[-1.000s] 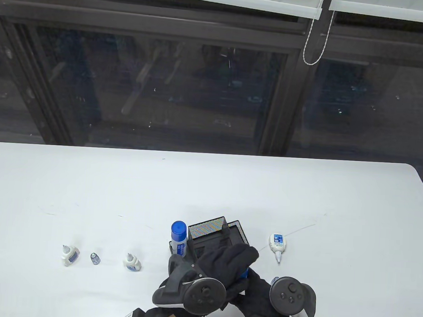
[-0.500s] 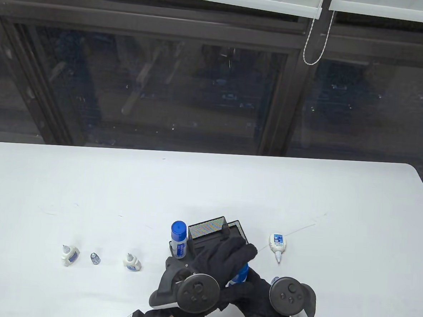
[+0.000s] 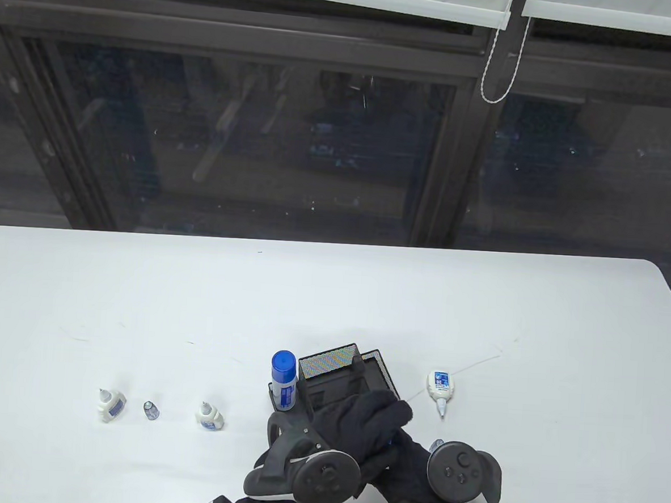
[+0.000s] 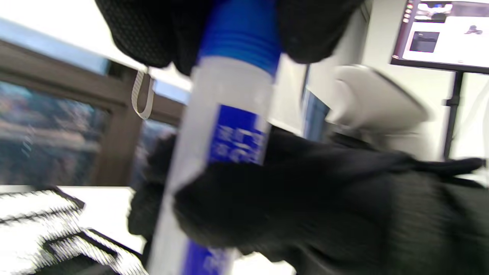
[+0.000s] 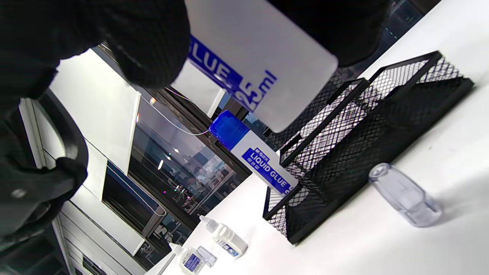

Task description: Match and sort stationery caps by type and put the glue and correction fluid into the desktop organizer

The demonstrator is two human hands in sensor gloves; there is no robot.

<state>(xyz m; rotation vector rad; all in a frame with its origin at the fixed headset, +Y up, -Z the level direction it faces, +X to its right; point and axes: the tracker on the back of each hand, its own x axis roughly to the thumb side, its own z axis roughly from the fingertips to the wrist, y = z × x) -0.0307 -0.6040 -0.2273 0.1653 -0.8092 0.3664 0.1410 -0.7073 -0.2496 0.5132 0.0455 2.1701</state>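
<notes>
At the bottom centre of the table view, just below the black mesh organizer [image 3: 342,371], a liquid glue bottle [image 4: 225,126] is gripped at its blue cap [image 4: 240,34] by the left hand [image 3: 359,429] and round its body by the right hand [image 3: 407,466].

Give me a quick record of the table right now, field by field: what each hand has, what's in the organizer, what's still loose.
left hand: grips blue cap of held glue bottle
right hand: holds that bottle's body
organizer: black mesh, one liquid glue bottle upright in its left compartment
loose, left: two small white bottles, clear cap between
loose, right: capless small bottle lying; clear cap
</notes>
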